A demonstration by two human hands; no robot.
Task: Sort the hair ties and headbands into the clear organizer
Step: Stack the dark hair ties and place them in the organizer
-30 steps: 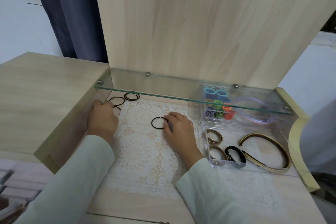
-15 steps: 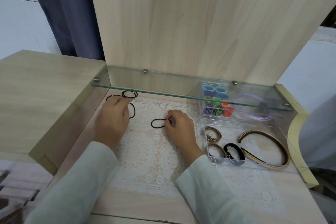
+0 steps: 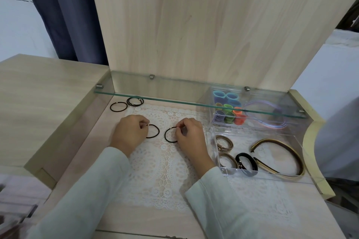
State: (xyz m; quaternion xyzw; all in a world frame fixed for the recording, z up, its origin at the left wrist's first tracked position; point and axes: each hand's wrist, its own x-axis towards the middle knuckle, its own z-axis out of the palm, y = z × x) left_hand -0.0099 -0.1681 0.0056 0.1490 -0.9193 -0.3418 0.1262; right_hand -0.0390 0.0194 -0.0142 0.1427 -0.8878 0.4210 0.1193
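Observation:
My left hand (image 3: 129, 132) pinches a thin black hair tie (image 3: 155, 131) at its gold clasp, the loop lying on the lace mat. A second black hair tie (image 3: 167, 135) is pinched at its top by my right hand (image 3: 189, 136), just to the right. More black hair ties (image 3: 118, 106) and a small stack (image 3: 135, 101) lie at the back left under the glass shelf. The clear organizer (image 3: 223, 169) on the right holds coloured spiral ties (image 3: 229, 114), beige and black ties (image 3: 245, 162), a gold-black headband (image 3: 281, 153) and a lilac headband (image 3: 266, 122).
A glass shelf (image 3: 194, 103) spans the recess above the back of the desk and over the organizer's rear part. A white lace mat (image 3: 167, 170) covers the desk. A raised wooden side panel (image 3: 38, 103) bounds the left; a wooden back wall (image 3: 194, 35) stands behind.
My left hand came back from the ties at the back left, bringing one black tie onto the mat beside the right hand's tie. The right hand has lifted its tie slightly by the top.

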